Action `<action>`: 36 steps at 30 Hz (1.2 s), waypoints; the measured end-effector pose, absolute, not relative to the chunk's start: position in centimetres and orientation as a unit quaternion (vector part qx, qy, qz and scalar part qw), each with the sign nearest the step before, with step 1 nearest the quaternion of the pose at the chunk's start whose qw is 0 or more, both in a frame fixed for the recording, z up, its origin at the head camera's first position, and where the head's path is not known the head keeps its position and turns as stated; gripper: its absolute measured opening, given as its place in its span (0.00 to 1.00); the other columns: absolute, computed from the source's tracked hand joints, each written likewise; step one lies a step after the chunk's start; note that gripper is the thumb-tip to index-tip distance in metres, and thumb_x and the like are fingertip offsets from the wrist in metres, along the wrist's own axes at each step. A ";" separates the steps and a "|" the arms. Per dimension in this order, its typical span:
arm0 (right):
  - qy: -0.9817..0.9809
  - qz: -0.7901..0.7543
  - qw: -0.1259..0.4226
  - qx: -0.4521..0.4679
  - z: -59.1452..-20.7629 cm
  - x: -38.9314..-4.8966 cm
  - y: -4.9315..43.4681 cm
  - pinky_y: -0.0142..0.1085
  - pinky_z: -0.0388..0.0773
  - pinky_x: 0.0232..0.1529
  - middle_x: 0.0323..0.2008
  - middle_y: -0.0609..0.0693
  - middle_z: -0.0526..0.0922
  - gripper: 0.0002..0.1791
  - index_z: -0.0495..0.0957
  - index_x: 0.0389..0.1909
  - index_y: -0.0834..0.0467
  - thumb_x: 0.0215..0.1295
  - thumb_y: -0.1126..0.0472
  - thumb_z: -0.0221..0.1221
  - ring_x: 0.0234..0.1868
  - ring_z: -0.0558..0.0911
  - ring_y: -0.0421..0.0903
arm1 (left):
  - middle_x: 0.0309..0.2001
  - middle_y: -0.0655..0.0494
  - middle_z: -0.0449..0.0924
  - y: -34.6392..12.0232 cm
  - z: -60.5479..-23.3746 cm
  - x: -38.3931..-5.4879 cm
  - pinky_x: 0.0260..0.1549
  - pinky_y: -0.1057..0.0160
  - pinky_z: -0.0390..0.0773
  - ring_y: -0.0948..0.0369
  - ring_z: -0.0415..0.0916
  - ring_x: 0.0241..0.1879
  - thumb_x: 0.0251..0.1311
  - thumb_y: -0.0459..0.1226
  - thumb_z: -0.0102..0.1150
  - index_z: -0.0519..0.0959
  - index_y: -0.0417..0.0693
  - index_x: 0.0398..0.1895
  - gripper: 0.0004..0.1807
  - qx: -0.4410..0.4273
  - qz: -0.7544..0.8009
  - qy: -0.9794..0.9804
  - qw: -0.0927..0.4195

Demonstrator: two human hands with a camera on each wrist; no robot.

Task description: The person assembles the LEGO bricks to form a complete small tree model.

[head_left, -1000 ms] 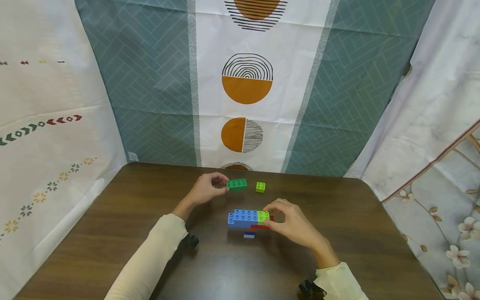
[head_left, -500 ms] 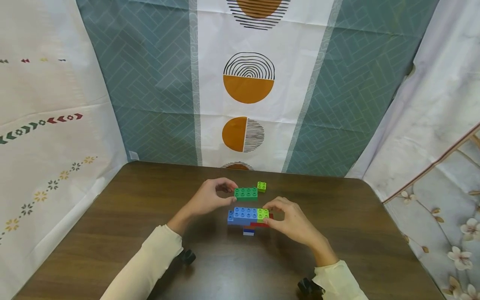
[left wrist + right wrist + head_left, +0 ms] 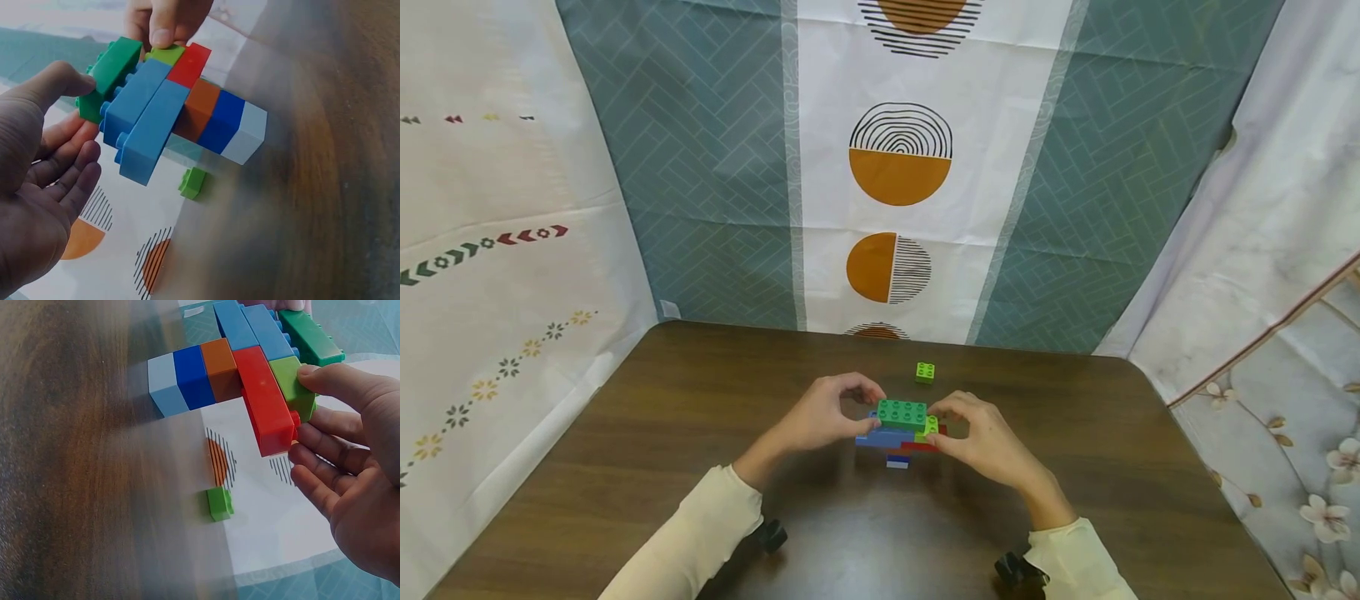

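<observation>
My left hand pinches a long green building brick between thumb and fingers, close over the top of a brick build. That build stands on the table: white, dark blue and orange bricks form a narrow stem. Above them lie a red brick and a light blue brick side by side, topped by a second light blue brick and a lime green brick. My right hand pinches the lime brick at the build's right end.
A loose small lime brick lies on the brown wooden table behind the build. A patterned cloth hangs along the table's back edge, with pale cloths at both sides.
My left hand has carried the green brick rightward and toward me, from left of the loose lime brick to over the build. The right hand keeps its grip at the same spot.
</observation>
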State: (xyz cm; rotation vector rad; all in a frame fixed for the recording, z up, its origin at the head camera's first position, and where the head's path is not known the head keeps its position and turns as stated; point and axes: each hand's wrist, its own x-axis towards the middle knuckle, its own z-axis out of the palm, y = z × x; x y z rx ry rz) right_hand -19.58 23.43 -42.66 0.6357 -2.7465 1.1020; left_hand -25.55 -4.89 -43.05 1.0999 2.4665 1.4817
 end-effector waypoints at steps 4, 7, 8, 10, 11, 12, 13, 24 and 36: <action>-0.907 0.362 0.056 0.209 -42.7 -19.6 23.4 0.40 0.81 0.50 0.45 0.41 0.84 0.17 0.84 0.50 0.51 0.61 0.56 0.73 0.47 0.81 0.52 | 0.47 0.55 0.85 -5.0 -43.4 -25.3 0.58 0.43 0.82 0.50 0.82 0.49 0.56 0.35 0.74 0.82 0.48 0.49 0.17 0.354 0.489 0.797 0.030; -0.907 0.361 0.057 0.211 -42.7 -19.6 23.4 0.37 0.80 0.49 0.44 0.41 0.84 0.17 0.84 0.50 0.51 0.61 0.56 0.73 0.47 0.81 0.53 | 0.47 0.56 0.85 -4.8 -43.5 -25.1 0.57 0.43 0.82 0.51 0.82 0.49 0.56 0.36 0.74 0.82 0.49 0.49 0.17 0.353 0.488 0.798 0.026; -0.907 0.361 0.058 0.211 -42.7 -19.6 23.4 0.36 0.80 0.49 0.44 0.41 0.84 0.17 0.84 0.50 0.51 0.61 0.56 0.73 0.47 0.81 0.54 | 0.47 0.56 0.85 -4.8 -43.5 -25.1 0.57 0.43 0.82 0.53 0.81 0.49 0.56 0.36 0.74 0.82 0.49 0.49 0.17 0.352 0.486 0.800 0.024; -0.907 0.360 0.058 0.212 -42.7 -19.6 23.4 0.37 0.80 0.49 0.44 0.42 0.84 0.17 0.84 0.50 0.52 0.61 0.57 0.73 0.47 0.81 0.53 | 0.48 0.57 0.85 -4.6 -43.5 -24.9 0.57 0.44 0.82 0.54 0.81 0.49 0.57 0.37 0.74 0.82 0.50 0.50 0.18 0.351 0.480 0.804 0.022; -0.907 0.359 0.058 0.211 -42.7 -19.6 23.4 0.38 0.81 0.50 0.44 0.42 0.84 0.17 0.84 0.50 0.52 0.61 0.57 0.73 0.47 0.81 0.53 | 0.48 0.57 0.85 -4.6 -43.5 -24.9 0.57 0.44 0.82 0.55 0.81 0.49 0.57 0.37 0.74 0.82 0.50 0.50 0.18 0.349 0.477 0.806 0.021; -0.908 0.358 0.057 0.211 -42.7 -19.6 23.4 0.39 0.81 0.50 0.45 0.42 0.84 0.17 0.84 0.50 0.52 0.61 0.57 0.73 0.47 0.81 0.52 | 0.48 0.57 0.85 -4.5 -43.5 -24.8 0.57 0.45 0.82 0.56 0.80 0.50 0.57 0.37 0.74 0.82 0.50 0.51 0.18 0.347 0.474 0.809 0.020; -0.908 0.357 0.057 0.211 -42.7 -19.6 23.4 0.39 0.82 0.50 0.45 0.42 0.84 0.17 0.84 0.50 0.52 0.61 0.57 0.73 0.47 0.81 0.51 | 0.48 0.58 0.85 -4.5 -43.5 -24.8 0.57 0.46 0.82 0.57 0.80 0.50 0.57 0.38 0.74 0.82 0.50 0.51 0.19 0.345 0.472 0.811 0.020; -0.888 0.395 0.084 0.222 -42.4 -19.4 23.3 0.49 0.82 0.53 0.51 0.46 0.85 0.20 0.83 0.55 0.50 0.62 0.55 0.72 0.51 0.81 0.53 | 0.47 0.56 0.85 -4.3 -43.3 -24.6 0.57 0.45 0.83 0.57 0.80 0.49 0.56 0.36 0.74 0.82 0.49 0.51 0.19 0.336 0.474 0.813 0.025; -0.884 0.407 0.084 0.214 -42.4 -19.6 23.0 0.40 0.82 0.53 0.49 0.39 0.85 0.16 0.85 0.52 0.46 0.64 0.54 0.71 0.49 0.83 0.45 | 0.46 0.58 0.86 -4.4 -43.3 -24.7 0.55 0.46 0.84 0.60 0.81 0.47 0.57 0.37 0.74 0.82 0.50 0.49 0.17 0.353 0.463 0.813 0.014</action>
